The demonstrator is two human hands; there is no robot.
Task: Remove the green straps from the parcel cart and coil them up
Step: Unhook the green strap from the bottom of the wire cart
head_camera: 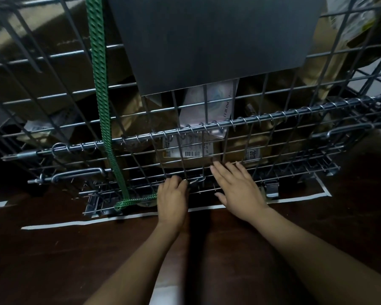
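Observation:
A green strap [101, 91] runs down the front of the wire-mesh parcel cart [273, 119] from the top left. It bends at the cart's bottom edge and runs right along the base to my left hand [172, 199]. My left hand grips the strap's end, fingers curled at the lowest mesh wires. To its right, my right hand [238, 188] lies flat with straight fingers against the lower mesh, holding nothing.
Cardboard boxes and labelled parcels [189, 150] fill the cart behind the mesh. A dark grey panel [207, 40] hangs on the cart's upper front. White tape lines [64, 224] mark the dark brown floor around the cart's base. Metal latches [271, 188] sit along the bottom.

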